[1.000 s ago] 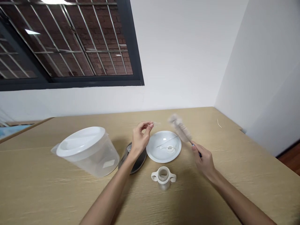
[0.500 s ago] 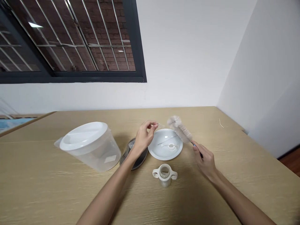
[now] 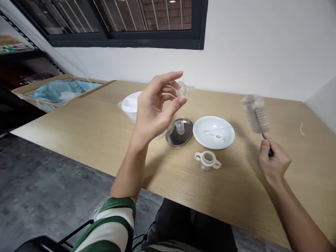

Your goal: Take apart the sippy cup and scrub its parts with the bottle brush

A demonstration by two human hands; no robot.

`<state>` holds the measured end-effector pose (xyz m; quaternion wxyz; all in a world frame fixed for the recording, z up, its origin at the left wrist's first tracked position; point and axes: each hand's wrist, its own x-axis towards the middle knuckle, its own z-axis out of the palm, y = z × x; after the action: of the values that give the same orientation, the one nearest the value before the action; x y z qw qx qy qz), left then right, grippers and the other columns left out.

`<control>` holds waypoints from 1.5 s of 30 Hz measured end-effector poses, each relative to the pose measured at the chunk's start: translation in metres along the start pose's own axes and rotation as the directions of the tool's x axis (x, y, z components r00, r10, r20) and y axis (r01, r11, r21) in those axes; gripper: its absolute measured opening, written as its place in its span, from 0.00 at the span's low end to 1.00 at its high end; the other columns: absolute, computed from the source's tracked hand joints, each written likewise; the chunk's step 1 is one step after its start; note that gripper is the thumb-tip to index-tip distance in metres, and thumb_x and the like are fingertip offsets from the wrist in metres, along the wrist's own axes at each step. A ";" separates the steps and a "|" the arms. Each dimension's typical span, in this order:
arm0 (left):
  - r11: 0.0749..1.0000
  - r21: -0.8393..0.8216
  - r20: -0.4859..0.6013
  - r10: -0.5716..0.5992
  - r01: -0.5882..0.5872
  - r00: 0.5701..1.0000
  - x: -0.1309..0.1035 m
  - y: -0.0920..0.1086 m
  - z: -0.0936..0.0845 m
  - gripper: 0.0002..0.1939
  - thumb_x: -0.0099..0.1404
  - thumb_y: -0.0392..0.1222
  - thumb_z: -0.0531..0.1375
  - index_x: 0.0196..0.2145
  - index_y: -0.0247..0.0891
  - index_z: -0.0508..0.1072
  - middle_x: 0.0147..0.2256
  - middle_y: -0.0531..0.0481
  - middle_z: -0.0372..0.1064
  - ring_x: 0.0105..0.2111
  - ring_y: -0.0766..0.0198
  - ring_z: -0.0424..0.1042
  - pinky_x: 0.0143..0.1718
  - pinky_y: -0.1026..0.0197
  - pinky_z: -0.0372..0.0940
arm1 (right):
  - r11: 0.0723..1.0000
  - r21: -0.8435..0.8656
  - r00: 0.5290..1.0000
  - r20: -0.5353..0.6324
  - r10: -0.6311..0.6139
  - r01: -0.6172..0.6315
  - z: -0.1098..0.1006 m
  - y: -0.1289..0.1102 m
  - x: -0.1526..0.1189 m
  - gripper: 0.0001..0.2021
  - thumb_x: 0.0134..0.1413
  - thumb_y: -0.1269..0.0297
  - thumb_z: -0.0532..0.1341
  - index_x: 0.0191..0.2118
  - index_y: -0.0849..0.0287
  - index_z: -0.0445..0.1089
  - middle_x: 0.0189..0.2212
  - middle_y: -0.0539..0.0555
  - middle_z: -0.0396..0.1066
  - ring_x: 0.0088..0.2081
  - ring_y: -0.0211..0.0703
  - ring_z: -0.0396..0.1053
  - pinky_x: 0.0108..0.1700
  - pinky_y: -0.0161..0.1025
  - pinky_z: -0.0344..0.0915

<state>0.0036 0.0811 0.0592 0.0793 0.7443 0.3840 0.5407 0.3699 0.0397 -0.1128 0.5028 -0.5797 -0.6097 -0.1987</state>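
My left hand (image 3: 156,105) is raised over the table, its fingers and thumb closed around a clear bottle nipple (image 3: 184,89). Off to the right, my right hand (image 3: 274,161) grips the dark handle of a bottle brush (image 3: 256,113), whose white bristles point up. Between the hands stands a small bottle with a two-handled white collar (image 3: 208,158), its top uncovered. Behind it, a white dish (image 3: 199,136) carries a thin wire-like rod (image 3: 215,129) and a small white part with a ring (image 3: 218,138). A clear cap (image 3: 180,126) rests in a metal tray (image 3: 174,140).
A white-lidded pitcher (image 3: 130,104) is partly hidden behind my left hand. A box lined with blue plastic (image 3: 63,91) adjoins the table's far left. A thin pale strip (image 3: 301,128) lies at the right, and a wall runs behind the table.
My left hand has lifted up from beside the dish with the bottle nipple. My right hand has moved rightward with the brush, away from the dish. The view has swung left and down.
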 end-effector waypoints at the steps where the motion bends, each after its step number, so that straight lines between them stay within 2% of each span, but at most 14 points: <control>1: 0.998 0.064 0.054 -0.018 0.014 0.998 -0.008 -0.005 -0.003 0.23 0.70 0.53 0.62 0.59 0.44 0.70 0.47 0.47 0.69 0.45 0.61 0.74 0.51 0.55 0.70 | 1.000 0.005 1.000 0.009 -0.008 0.008 0.000 -0.002 0.000 0.18 0.70 0.59 0.55 0.49 0.65 0.78 0.39 0.62 0.80 0.37 0.48 0.79 0.40 0.41 0.74; 3: 0.974 0.222 0.226 -0.087 0.036 0.970 -0.030 -0.026 -0.001 0.19 0.72 0.48 0.59 0.57 0.42 0.72 0.44 0.46 0.68 0.44 0.59 0.72 0.54 0.52 0.69 | 0.999 0.020 0.999 0.021 -0.038 0.038 -0.001 -0.007 -0.001 0.17 0.70 0.59 0.55 0.48 0.64 0.78 0.38 0.61 0.80 0.36 0.47 0.79 0.39 0.40 0.73; 5: 0.944 0.329 0.414 -0.185 0.043 0.891 -0.056 -0.055 0.010 0.17 0.72 0.43 0.56 0.56 0.41 0.72 0.44 0.44 0.68 0.43 0.58 0.72 0.53 0.52 0.68 | 0.997 0.030 0.997 0.032 -0.069 0.068 0.000 -0.012 -0.002 0.16 0.69 0.59 0.55 0.48 0.63 0.77 0.39 0.60 0.80 0.35 0.46 0.78 0.38 0.39 0.73; 9: 0.861 0.506 0.498 -0.344 0.055 0.796 -0.099 -0.108 0.033 0.18 0.70 0.39 0.54 0.55 0.37 0.72 0.47 0.38 0.68 0.48 0.49 0.71 0.52 0.47 0.67 | 0.995 0.037 0.995 0.029 -0.092 0.091 0.002 -0.015 -0.002 0.16 0.69 0.60 0.55 0.48 0.63 0.77 0.39 0.60 0.80 0.35 0.45 0.78 0.38 0.39 0.74; 11: 0.838 0.545 0.491 -0.360 0.043 0.793 -0.110 -0.118 0.036 0.20 0.69 0.39 0.56 0.57 0.36 0.71 0.49 0.36 0.68 0.50 0.45 0.70 0.54 0.45 0.65 | 0.995 0.036 0.996 0.007 -0.092 0.091 0.002 -0.013 -0.001 0.15 0.69 0.61 0.55 0.48 0.64 0.77 0.39 0.60 0.80 0.35 0.45 0.79 0.39 0.39 0.74; 15: 0.881 0.472 0.427 -0.261 0.032 0.866 -0.099 -0.104 0.034 0.25 0.69 0.51 0.58 0.59 0.37 0.69 0.55 0.36 0.67 0.55 0.45 0.68 0.56 0.46 0.64 | 0.999 0.016 0.999 0.016 -0.040 0.040 0.001 -0.010 0.002 0.17 0.70 0.59 0.53 0.48 0.64 0.77 0.40 0.62 0.80 0.38 0.46 0.79 0.43 0.41 0.74; 18: 0.936 0.352 0.407 -0.153 0.000 0.900 -0.069 -0.077 0.050 0.17 0.73 0.51 0.53 0.44 0.38 0.75 0.42 0.42 0.73 0.44 0.51 0.72 0.51 0.51 0.65 | 1.000 0.006 0.999 0.040 0.002 -0.002 0.000 -0.009 0.003 0.20 0.72 0.56 0.51 0.47 0.64 0.76 0.41 0.62 0.79 0.40 0.46 0.78 0.45 0.42 0.74; 20: 0.958 0.273 0.525 -0.075 -0.084 0.848 -0.049 -0.059 0.075 0.20 0.75 0.51 0.49 0.36 0.39 0.76 0.36 0.44 0.74 0.39 0.54 0.72 0.49 0.53 0.64 | 1.000 0.006 0.999 0.048 0.010 -0.010 0.000 -0.009 0.004 0.20 0.72 0.56 0.51 0.47 0.64 0.76 0.41 0.62 0.79 0.40 0.45 0.78 0.45 0.41 0.73; 23: 0.961 0.238 0.720 -0.074 -0.144 0.691 -0.029 -0.045 0.123 0.22 0.75 0.49 0.49 0.32 0.38 0.78 0.31 0.43 0.74 0.36 0.55 0.73 0.45 0.56 0.64 | 1.000 0.020 1.000 0.027 -0.008 0.007 0.001 -0.008 0.004 0.19 0.72 0.57 0.51 0.47 0.64 0.76 0.41 0.62 0.80 0.40 0.44 0.78 0.43 0.40 0.73; 26: 0.943 0.234 0.834 -0.070 -0.236 0.548 -0.018 -0.050 0.164 0.10 0.63 0.43 0.61 0.38 0.38 0.80 0.42 0.41 0.75 0.46 0.50 0.72 0.51 0.56 0.63 | 0.999 0.030 1.000 -0.005 -0.013 0.013 0.003 -0.005 0.005 0.18 0.71 0.59 0.52 0.47 0.64 0.76 0.40 0.61 0.80 0.39 0.44 0.79 0.43 0.39 0.73; 30: 0.954 0.163 0.908 -0.046 -0.250 0.415 -0.015 -0.064 0.189 0.10 0.57 0.39 0.63 0.38 0.39 0.79 0.46 0.44 0.74 0.50 0.50 0.71 0.55 0.54 0.62 | 0.997 0.074 0.999 -0.047 0.000 0.004 0.003 -0.002 0.008 0.16 0.71 0.61 0.53 0.47 0.63 0.76 0.40 0.60 0.80 0.39 0.44 0.78 0.42 0.38 0.73; 34: 0.961 0.073 0.910 0.045 -0.265 0.411 -0.019 -0.071 0.191 0.10 0.59 0.41 0.63 0.38 0.37 0.79 0.45 0.44 0.74 0.50 0.51 0.70 0.57 0.53 0.61 | 0.994 0.107 0.998 -0.066 0.000 0.007 0.003 -0.002 0.010 0.14 0.70 0.63 0.54 0.47 0.64 0.75 0.39 0.60 0.80 0.38 0.42 0.78 0.40 0.36 0.72; 38: 0.968 0.075 0.904 0.035 -0.240 0.427 -0.021 -0.078 0.188 0.20 0.61 0.48 0.64 0.48 0.36 0.78 0.49 0.42 0.72 0.51 0.51 0.70 0.57 0.53 0.62 | 0.995 0.102 0.999 -0.048 0.002 0.003 0.005 -0.004 0.009 0.15 0.71 0.63 0.53 0.46 0.64 0.76 0.37 0.59 0.80 0.36 0.41 0.77 0.38 0.35 0.71; 45: 0.963 0.153 0.930 -0.063 -0.224 0.362 -0.021 -0.085 0.190 0.28 0.64 0.48 0.60 0.60 0.39 0.69 0.58 0.42 0.59 0.47 0.54 0.72 0.56 0.54 0.63 | 0.994 0.112 0.999 -0.037 -0.008 0.012 0.005 -0.005 0.007 0.15 0.70 0.63 0.54 0.46 0.64 0.76 0.37 0.60 0.79 0.36 0.41 0.77 0.39 0.36 0.71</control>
<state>0.1244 0.1825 -0.0778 0.1589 0.9401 0.3008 -0.0232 0.3650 0.0463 -0.1074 0.5447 -0.5438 -0.6134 -0.1770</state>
